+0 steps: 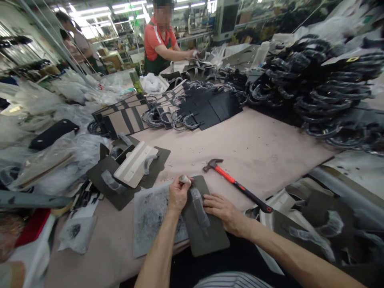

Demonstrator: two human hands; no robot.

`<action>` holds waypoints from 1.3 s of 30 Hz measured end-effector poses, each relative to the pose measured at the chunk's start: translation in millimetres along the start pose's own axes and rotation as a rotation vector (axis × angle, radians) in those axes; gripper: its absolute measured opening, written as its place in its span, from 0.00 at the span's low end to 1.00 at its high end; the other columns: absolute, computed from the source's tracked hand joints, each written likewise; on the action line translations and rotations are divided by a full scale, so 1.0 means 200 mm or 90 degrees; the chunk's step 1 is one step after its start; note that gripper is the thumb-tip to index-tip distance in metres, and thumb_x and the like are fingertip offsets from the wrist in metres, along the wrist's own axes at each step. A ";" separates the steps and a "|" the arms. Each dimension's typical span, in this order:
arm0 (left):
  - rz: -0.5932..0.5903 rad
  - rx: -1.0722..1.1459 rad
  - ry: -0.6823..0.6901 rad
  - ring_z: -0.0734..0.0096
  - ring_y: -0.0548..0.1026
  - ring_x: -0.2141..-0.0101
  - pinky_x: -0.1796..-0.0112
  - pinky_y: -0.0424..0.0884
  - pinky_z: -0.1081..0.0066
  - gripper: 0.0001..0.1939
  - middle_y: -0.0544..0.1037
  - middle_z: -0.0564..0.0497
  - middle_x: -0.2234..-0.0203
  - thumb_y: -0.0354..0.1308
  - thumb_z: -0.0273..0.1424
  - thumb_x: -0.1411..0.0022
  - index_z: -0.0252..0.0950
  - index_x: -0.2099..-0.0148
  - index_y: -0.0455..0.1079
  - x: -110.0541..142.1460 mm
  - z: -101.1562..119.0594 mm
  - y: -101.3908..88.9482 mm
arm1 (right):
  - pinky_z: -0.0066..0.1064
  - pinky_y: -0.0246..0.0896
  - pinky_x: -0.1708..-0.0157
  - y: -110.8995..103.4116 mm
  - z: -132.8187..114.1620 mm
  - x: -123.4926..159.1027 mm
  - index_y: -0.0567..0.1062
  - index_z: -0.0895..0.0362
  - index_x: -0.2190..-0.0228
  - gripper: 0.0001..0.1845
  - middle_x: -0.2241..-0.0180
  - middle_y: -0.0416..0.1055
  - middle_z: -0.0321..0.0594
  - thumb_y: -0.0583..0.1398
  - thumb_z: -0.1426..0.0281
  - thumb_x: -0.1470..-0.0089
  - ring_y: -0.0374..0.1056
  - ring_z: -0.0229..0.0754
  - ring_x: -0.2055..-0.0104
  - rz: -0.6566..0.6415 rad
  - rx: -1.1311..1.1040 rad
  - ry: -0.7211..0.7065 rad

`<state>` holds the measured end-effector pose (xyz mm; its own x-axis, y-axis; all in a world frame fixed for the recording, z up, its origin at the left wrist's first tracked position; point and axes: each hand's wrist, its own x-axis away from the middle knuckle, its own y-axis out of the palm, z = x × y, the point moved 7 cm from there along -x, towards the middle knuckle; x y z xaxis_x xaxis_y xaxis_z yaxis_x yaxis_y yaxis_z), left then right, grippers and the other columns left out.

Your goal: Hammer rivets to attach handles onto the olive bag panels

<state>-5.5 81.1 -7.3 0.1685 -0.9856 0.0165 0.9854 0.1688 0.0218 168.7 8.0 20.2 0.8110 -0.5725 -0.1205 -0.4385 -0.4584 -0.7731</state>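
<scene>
My left hand [177, 196] is closed around a short pale cylinder [185, 180] with a round end facing up; its lower part is hidden, so I cannot tell its kind. It is at the top left edge of an olive-green bag panel [210, 242]. A carrying handle [199, 207] wrapped in clear plastic runs along that panel. My right hand [222, 212] lies on the panel's right side, fingers stretched out toward the handle. Partly under the panel is a worn grey board [150, 228] with dark marks. A claw hammer [237, 184] with a red and black handle rests to the right.
More olive panels [105, 184] and a cream panel [135, 166] with wrapped handles lie at left. Black bag pieces [214, 104] are spread beyond, with a tall pile of wrapped handles [327, 80] at right. A co-worker [159, 40] in red stands across the table.
</scene>
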 end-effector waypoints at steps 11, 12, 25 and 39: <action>-0.011 -0.028 -0.003 0.65 0.79 0.62 0.56 0.73 0.66 0.13 0.82 0.46 0.65 0.62 0.36 0.41 0.34 0.56 0.71 -0.01 -0.02 -0.01 | 0.49 0.57 0.43 -0.29 0.39 0.17 0.72 0.57 0.49 0.20 0.47 0.68 0.51 0.53 0.72 0.43 0.62 0.53 0.44 0.302 0.158 0.317; -0.013 -0.039 -0.001 0.65 0.79 0.62 0.56 0.72 0.66 0.13 0.82 0.47 0.65 0.62 0.36 0.40 0.34 0.57 0.72 -0.01 -0.02 -0.01 | 0.48 0.58 0.45 -0.29 0.43 0.17 0.71 0.58 0.49 0.20 0.48 0.67 0.52 0.54 0.71 0.43 0.62 0.54 0.45 0.269 0.189 0.362; -0.089 -0.176 0.044 0.66 0.77 0.66 0.62 0.71 0.70 0.05 0.81 0.50 0.70 0.59 0.28 0.43 0.36 0.63 0.74 -0.06 0.06 0.05 | 0.30 0.59 0.72 -0.27 0.58 0.16 0.66 0.56 0.69 0.04 0.74 0.66 0.37 0.58 0.69 0.47 0.64 0.39 0.73 0.071 -0.156 0.641; -0.139 -0.190 0.119 0.66 0.76 0.65 0.60 0.70 0.70 0.08 0.80 0.50 0.67 0.54 0.28 0.38 0.37 0.59 0.74 0.02 0.08 0.08 | 0.27 0.47 0.81 -0.49 0.14 0.08 0.61 0.52 0.72 0.18 0.80 0.59 0.31 0.48 0.53 0.39 0.55 0.35 0.81 0.296 -0.210 0.469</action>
<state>11.1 80.8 8.6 -0.0701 -0.9879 -0.1387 0.9578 -0.0277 -0.2863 236.3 62.5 76.0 0.1248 -0.9823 0.1397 -0.8373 -0.1798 -0.5163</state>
